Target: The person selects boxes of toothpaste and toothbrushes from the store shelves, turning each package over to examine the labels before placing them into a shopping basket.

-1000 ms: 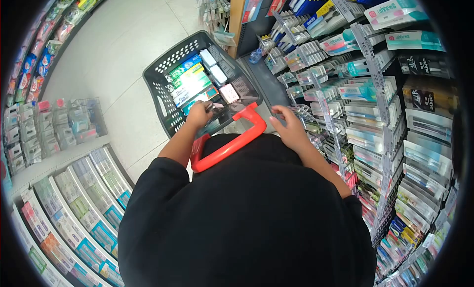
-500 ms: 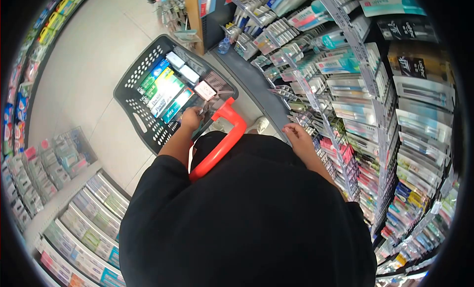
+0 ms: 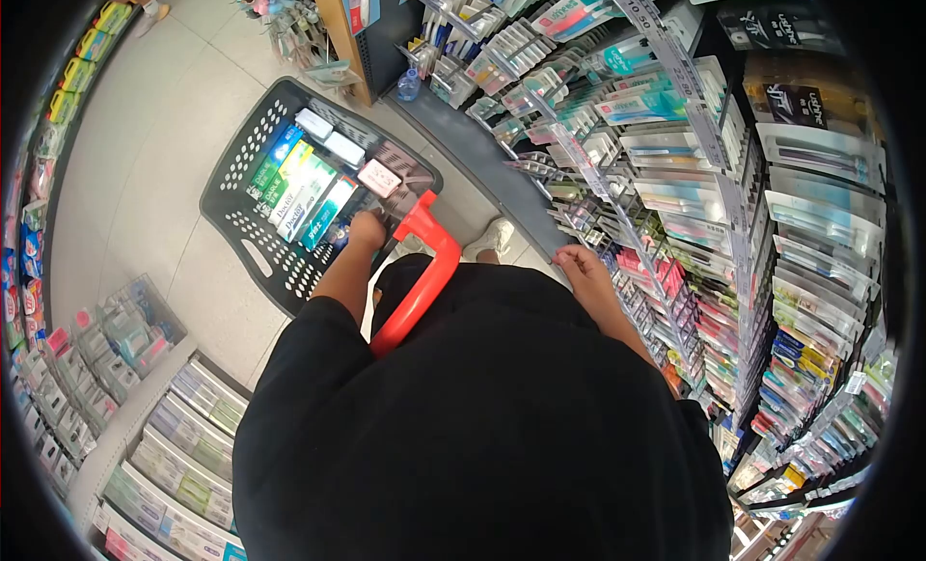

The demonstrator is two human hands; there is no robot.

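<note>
**Down the aisle: one hand in the basket, one by the racks**

The dark wheeled basket stands on the pale floor, ahead and slightly left of the person. Its red handle leans back toward their body, probably so it stays within reach. Long toothpaste boxes lie flat and side by side along the basket's length, which looks like the tidiest way to fit them. A pink-and-white packet sits at the right end, near the handle's foot.

The left hand is dipped into the near end of the basket, touching the goods just beside the handle. Its fingers are hidden below the knuckles, so I cannot tell whether it grasps anything. The right hand hovers close to the hanging toothbrush packs on the right. Its fingers are half curled and nothing shows in them. A light shoe shows between basket and rack. A low shelf of boxes runs along the near left.
</note>
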